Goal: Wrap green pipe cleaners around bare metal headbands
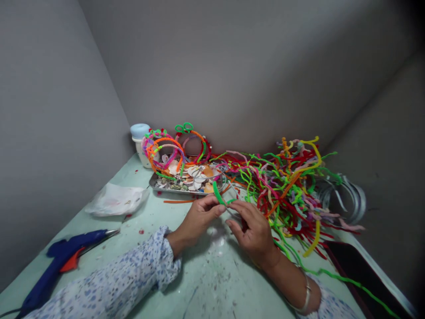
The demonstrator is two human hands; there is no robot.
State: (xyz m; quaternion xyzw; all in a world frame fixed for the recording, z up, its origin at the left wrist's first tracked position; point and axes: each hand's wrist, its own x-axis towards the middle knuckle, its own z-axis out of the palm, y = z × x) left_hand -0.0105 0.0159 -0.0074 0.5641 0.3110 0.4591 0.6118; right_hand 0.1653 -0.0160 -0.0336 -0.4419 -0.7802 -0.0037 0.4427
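Above the middle of the table, my left hand (199,219) is closed, thumb and fingers pinching a thin grey headband (233,214) where a green pipe cleaner (217,193) crosses it. One end of the pipe cleaner sticks up between the hands. My right hand (252,230) is closed on the other stretch of the green pipe cleaner, its fingertips close to the left ones. Just beyond the hands lies a metal tray (181,192) of seashells (199,177). Headbands wrapped in coloured pipe cleaners (166,141) rest on the tray.
A large tangled heap of pipe cleaners (285,177) covers the right side, with bare grey headbands (357,201) behind it. A dark phone-like slab (361,274) lies at right. On the left are a blue glue gun (71,246), a plastic bag (116,201) and a blue-lidded jar (140,133).
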